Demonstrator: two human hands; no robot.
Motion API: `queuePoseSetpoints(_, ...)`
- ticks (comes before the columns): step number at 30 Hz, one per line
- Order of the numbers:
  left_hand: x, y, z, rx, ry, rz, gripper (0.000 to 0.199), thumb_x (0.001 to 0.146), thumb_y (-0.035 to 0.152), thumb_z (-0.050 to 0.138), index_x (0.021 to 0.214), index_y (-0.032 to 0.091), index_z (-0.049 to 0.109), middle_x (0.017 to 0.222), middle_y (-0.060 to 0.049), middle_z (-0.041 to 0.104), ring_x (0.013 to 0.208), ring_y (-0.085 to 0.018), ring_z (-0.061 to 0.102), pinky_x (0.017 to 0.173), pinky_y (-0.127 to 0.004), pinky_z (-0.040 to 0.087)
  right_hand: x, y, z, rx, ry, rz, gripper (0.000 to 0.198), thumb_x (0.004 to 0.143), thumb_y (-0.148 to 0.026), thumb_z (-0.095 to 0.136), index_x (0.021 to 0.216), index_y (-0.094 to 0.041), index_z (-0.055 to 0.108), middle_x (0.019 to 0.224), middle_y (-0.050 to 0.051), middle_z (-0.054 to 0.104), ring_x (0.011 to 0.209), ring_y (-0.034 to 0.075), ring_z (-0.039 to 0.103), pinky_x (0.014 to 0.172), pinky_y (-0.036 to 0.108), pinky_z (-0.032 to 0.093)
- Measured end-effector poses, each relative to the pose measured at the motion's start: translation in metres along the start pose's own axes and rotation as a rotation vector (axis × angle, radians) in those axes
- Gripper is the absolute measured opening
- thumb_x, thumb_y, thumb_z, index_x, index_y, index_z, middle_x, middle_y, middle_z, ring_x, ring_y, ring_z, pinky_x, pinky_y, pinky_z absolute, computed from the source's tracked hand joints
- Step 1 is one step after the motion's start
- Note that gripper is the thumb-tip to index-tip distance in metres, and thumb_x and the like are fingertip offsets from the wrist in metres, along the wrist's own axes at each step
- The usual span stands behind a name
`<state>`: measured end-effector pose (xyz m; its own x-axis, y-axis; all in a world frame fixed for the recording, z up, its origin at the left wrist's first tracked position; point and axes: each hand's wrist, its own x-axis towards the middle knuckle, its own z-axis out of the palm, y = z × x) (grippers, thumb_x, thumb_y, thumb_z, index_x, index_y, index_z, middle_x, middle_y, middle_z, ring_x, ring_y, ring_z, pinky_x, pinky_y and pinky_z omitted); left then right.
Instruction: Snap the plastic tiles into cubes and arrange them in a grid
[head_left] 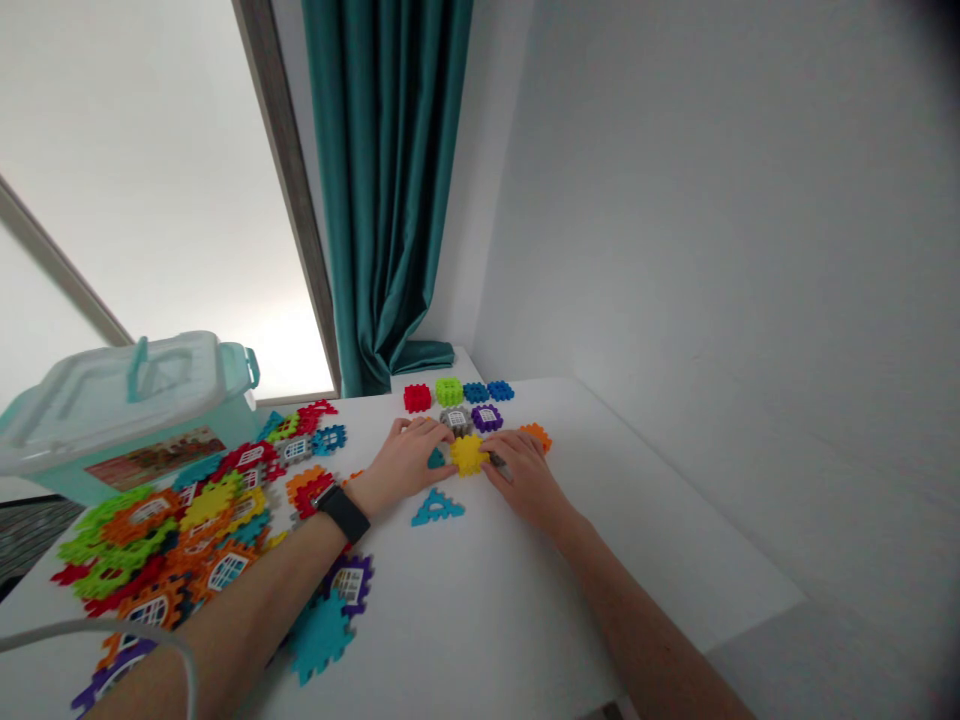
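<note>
Right now I've got both hands out on the white surface (525, 600), meeting at a yellow toothed tile (469, 454). My left hand (409, 460) lies palm down with fingers loosely spread, fingertips touching the tile's left edge. My right hand (525, 475) comes in from the other side, fingers curled against the tile's right edge, so it sits pinched between the two. Just beyond it are a grey window tile (455, 418) and a purple one (487, 417), then a far row of red (417, 397), green (448, 391) and blue tiles (487, 391). An orange tile (537, 435) peeks out beside my right hand. A teal triangle (437, 509) lies near my left wrist. Off left, a heap of mixed tiles (180, 530) and a lidded teal box (127, 410).
</note>
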<state>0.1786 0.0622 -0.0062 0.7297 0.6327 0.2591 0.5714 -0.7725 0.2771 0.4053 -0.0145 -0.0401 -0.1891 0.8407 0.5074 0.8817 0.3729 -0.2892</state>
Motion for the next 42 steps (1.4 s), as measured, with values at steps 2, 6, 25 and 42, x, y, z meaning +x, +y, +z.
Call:
queuePoseSetpoints(2,-0.002,-0.003,-0.002,0.007,0.001,0.010,0.027,0.090,0.041,0.069,0.110,0.025,0.060,0.122,-0.005,0.068,0.116,-0.028,0.058,0.097,-0.042,0.033,0.000,-0.001,-0.001,0.000,0.017,0.003,0.019,0.091,-0.019,0.059,0.108,-0.022,0.066,0.117,0.009,0.069,0.113,0.028,0.059,0.103,0.047,0.040)
queuePoseSetpoints(6,-0.009,-0.005,-0.010,0.026,0.000,0.016,0.022,0.093,0.039,0.066,0.109,0.025,0.060,0.121,-0.005,0.068,0.114,-0.027,0.059,0.098,-0.042,0.032,0.002,-0.009,-0.005,0.005,0.038,-0.017,0.019,0.093,-0.020,0.057,0.110,-0.022,0.066,0.119,0.010,0.069,0.113,0.028,0.059,0.104,0.048,0.040)
queuePoseSetpoints(25,-0.094,-0.038,-0.060,0.093,0.054,-0.107,0.014,0.095,0.033,0.059,0.102,0.024,0.066,0.112,-0.005,0.069,0.109,-0.028,0.060,0.100,-0.045,0.036,0.036,-0.089,0.015,0.058,-0.142,-0.214,0.015,0.093,-0.018,0.059,0.106,-0.023,0.065,0.115,0.007,0.070,0.112,0.026,0.058,0.102,0.044,0.039)
queuePoseSetpoints(42,-0.152,-0.055,-0.059,0.058,0.125,-0.207,0.013,0.095,0.029,0.056,0.104,0.024,0.065,0.116,-0.007,0.068,0.114,-0.029,0.059,0.102,-0.046,0.041,0.044,-0.143,0.051,0.043,-0.349,-0.323,0.018,0.090,-0.018,0.066,0.108,-0.022,0.063,0.114,0.008,0.066,0.112,0.027,0.058,0.097,0.043,0.044)
